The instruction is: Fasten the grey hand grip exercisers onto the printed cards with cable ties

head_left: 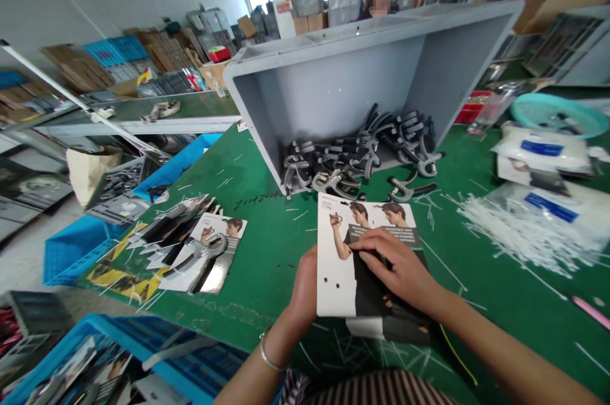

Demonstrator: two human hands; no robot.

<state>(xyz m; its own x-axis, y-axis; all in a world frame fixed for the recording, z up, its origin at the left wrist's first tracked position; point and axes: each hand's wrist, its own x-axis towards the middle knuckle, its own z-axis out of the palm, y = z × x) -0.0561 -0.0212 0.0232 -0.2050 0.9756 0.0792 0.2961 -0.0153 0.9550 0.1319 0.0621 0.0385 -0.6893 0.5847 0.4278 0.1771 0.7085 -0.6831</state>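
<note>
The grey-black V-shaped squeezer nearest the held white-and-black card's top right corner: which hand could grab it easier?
Probably the right hand: it's nearer the squeezer; the left hand holds the card.

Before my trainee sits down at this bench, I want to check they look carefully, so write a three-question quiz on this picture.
1. True or false: the gray bin lies tipped, its open side toward the person wearing the camera.
2. What lies on the cards at the table's left? A) a pink pen; B) a gray-and-black grip; C) a water bottle.
3. Fill in: the ___ hand reaches across the printed card's front.

Key: 1 true; 2 B; 3 right hand.
</note>
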